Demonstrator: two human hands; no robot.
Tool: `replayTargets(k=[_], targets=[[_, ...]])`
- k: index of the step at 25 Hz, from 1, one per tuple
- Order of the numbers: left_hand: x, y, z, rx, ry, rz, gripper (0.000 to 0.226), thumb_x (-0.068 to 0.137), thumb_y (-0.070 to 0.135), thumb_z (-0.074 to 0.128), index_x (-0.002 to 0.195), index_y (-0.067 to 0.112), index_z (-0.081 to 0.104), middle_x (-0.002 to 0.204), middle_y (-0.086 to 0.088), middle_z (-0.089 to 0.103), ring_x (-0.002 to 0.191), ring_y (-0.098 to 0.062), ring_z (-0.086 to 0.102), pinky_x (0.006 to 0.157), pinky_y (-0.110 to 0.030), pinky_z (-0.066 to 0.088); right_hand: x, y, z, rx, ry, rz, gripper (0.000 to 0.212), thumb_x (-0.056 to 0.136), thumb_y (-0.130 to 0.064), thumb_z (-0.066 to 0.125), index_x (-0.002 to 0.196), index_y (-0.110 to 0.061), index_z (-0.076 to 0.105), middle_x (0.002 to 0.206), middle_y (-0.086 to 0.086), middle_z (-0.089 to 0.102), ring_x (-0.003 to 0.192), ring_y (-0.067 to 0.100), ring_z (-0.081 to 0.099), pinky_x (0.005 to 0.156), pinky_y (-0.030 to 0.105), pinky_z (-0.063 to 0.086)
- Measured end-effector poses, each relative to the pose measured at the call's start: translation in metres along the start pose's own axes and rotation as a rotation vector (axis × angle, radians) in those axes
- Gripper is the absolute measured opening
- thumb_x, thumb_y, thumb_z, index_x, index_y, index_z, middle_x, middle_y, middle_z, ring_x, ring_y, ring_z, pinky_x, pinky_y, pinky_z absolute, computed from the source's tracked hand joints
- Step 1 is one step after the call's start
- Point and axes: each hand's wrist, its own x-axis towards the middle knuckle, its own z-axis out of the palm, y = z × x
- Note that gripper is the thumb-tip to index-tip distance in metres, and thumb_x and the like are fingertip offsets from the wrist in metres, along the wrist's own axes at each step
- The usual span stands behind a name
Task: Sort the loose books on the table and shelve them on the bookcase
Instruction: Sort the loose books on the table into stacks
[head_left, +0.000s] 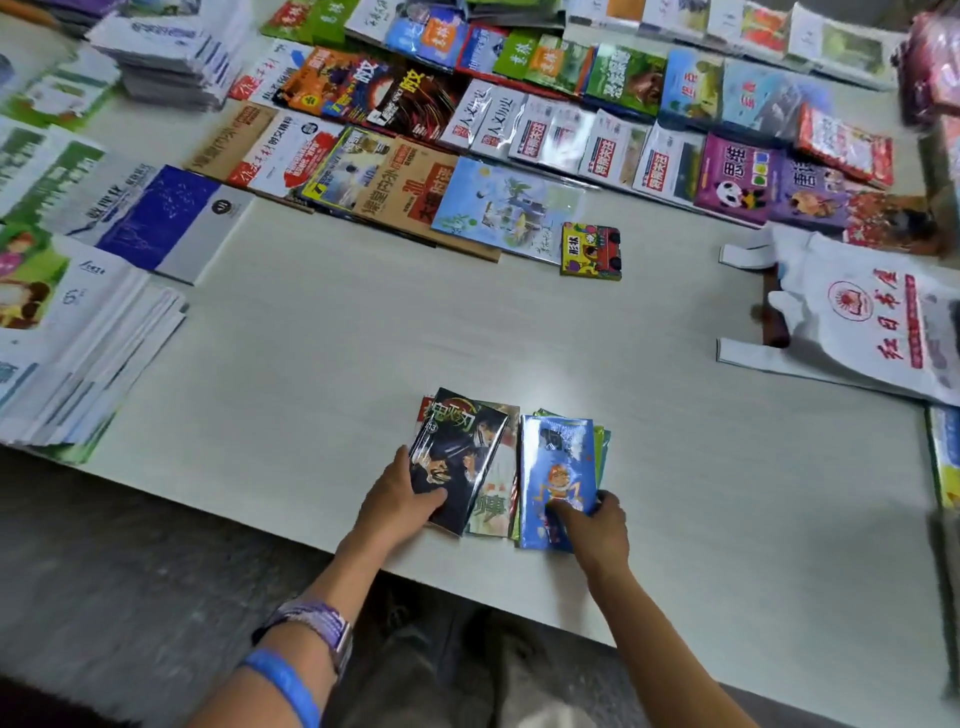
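Left grip (402, 499): our thumb lies across the cover of the dark comic book (457, 457), fingers wrapped under its left edge, so it's pinched at the near-left corner. Book is tilted, far end leaning right, and sits on top of a small pile (496, 506) at the near edge of the worktop (337, 338).

Right grip (597, 525): fingers curled round the near-right corner of the blue book (558, 467), thumb on its cover. That one tops a second small pile (602, 447) with green edges showing, just beside the first; the two piles touch or nearly touch along the middle.

Worktop is pale, wood-grain, with a bare stretch in the centre. Far side carries rows of overlapping books (519, 119) laid flat, covers up. Left side has stacks of white and green booklets (78, 338). One small yellow book (589, 252) lies alone near the rows. Grey floor (130, 571) below the near edge.

White plastic bag (857, 322) with red print lies flat at the right; contents can't be made out.

Left wrist wears a purple strap (317, 623) and a blue band (288, 686).
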Motion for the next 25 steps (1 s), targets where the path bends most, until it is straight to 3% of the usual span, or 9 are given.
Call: replayTargets(k=[2,3,5,7,9,12,16,21,25], targets=[[0.003,-0.001,0.005,-0.069,0.001,-0.053,0.087,0.069,0.051,0.068,0.145,0.029,0.033,0.140,0.002,0.054,0.122,-0.023,0.056,0.102,-0.039,0.047,0.013,0.001,0.001,0.058,-0.037,0.051,0.059,0.075,-0.036,0.082,0.117,-0.010,0.049,0.103,0.007,0.063,0.086,0.026,0.066,0.078,0.038,0.057],[0.003,0.000,0.010,-0.106,0.002,-0.066,0.083,0.070,0.045,0.072,0.143,0.031,0.035,0.136,0.004,0.056,0.118,-0.021,0.058,0.099,-0.036,0.047,0.020,0.000,0.000,0.105,-0.059,0.093,0.059,0.077,-0.035,0.083,0.115,-0.011,0.045,0.104,0.008,0.063,0.086,0.027,0.065,0.077,0.038,0.056],[0.002,0.003,0.019,-0.169,0.012,-0.087,0.068,0.076,0.029,0.077,0.135,0.028,0.044,0.130,0.004,0.055,0.114,-0.018,0.058,0.092,-0.030,0.046,0.036,0.003,-0.003,0.228,-0.142,0.155,0.056,0.078,-0.032,0.085,0.113,0.000,0.054,0.102,0.016,0.071,0.076,0.029,0.068,0.064,0.033,0.054],[0.003,0.006,0.026,-0.132,0.033,-0.082,0.059,0.076,0.025,0.077,0.127,0.024,0.048,0.128,0.002,0.049,0.118,-0.019,0.053,0.094,-0.030,0.044,0.042,0.000,-0.007,0.316,-0.249,0.194,0.057,0.077,-0.030,0.086,0.115,0.003,0.059,0.098,0.021,0.076,0.078,0.036,0.075,0.065,0.039,0.061],[0.003,0.011,0.032,-0.059,0.061,-0.072,0.058,0.076,0.027,0.077,0.125,0.022,0.048,0.127,0.000,0.044,0.119,-0.022,0.051,0.097,-0.033,0.045,0.044,-0.003,-0.010,0.353,-0.282,0.190,0.051,0.080,-0.025,0.085,0.114,0.003,0.060,0.094,0.020,0.077,0.080,0.038,0.076,0.071,0.043,0.063],[0.004,0.014,0.036,-0.002,0.138,-0.050,0.058,0.076,0.025,0.079,0.125,0.019,0.048,0.127,-0.004,0.046,0.117,-0.025,0.053,0.095,-0.034,0.047,0.042,-0.006,-0.010,0.361,-0.263,0.148,0.039,0.085,-0.019,0.080,0.112,0.000,0.061,0.088,0.013,0.077,0.064,0.026,0.074,0.057,0.031,0.059],[0.001,0.011,0.036,-0.007,0.208,-0.042,0.069,0.079,0.020,0.079,0.137,0.016,0.042,0.140,-0.003,0.045,0.123,-0.023,0.051,0.097,-0.033,0.044,0.032,-0.012,-0.001,0.433,-0.274,0.135,0.043,0.084,-0.013,0.081,0.110,-0.005,0.048,0.094,0.016,0.073,0.065,0.027,0.074,0.049,0.031,0.059],[0.000,0.007,0.037,-0.029,0.214,-0.027,0.073,0.082,0.020,0.077,0.143,0.016,0.038,0.145,-0.002,0.044,0.127,-0.023,0.049,0.099,-0.032,0.042,0.049,-0.017,-0.009,0.454,-0.382,0.196,0.038,0.084,-0.011,0.079,0.116,0.002,0.064,0.090,0.022,0.078,0.067,0.035,0.076,0.063,0.045,0.064],[-0.002,0.003,0.038,-0.009,0.204,-0.016,0.078,0.085,0.024,0.075,0.148,0.016,0.031,0.151,-0.003,0.038,0.133,-0.024,0.044,0.104,-0.035,0.041,0.044,-0.015,-0.018,0.488,-0.319,0.089,0.029,0.087,-0.016,0.077,0.110,-0.002,0.067,0.089,0.019,0.079,0.074,0.037,0.077,0.075,0.052,0.063]])
